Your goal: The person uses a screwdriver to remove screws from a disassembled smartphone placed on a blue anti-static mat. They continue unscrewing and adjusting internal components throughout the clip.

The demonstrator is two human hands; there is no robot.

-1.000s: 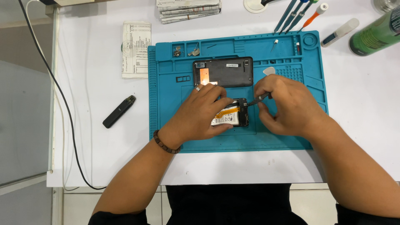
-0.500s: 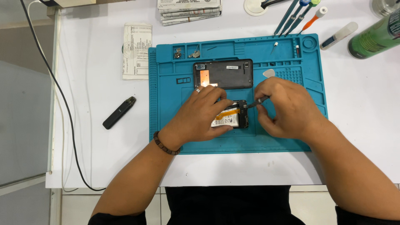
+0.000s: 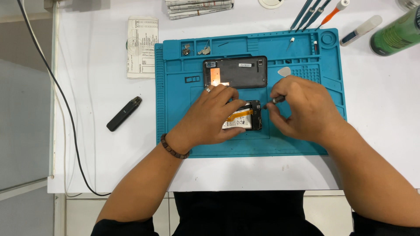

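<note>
An opened phone body with a white battery and orange strip lies on the blue repair mat. My left hand rests flat over its left part and holds it down. My right hand grips a thin dark screwdriver whose tip touches the phone's upper right edge. The phone's dark back cover lies just beyond, inner side up.
A white pick and small screws sit in the mat's trays. A black pen-like device, a folded paper and a black cable lie left. Tweezers, an orange-tipped tool, a white tube and a green bottle lie at the back right.
Both hands have stayed on the phone; the right hand with the screwdriver has shifted only slightly at the phone's upper right edge.
</note>
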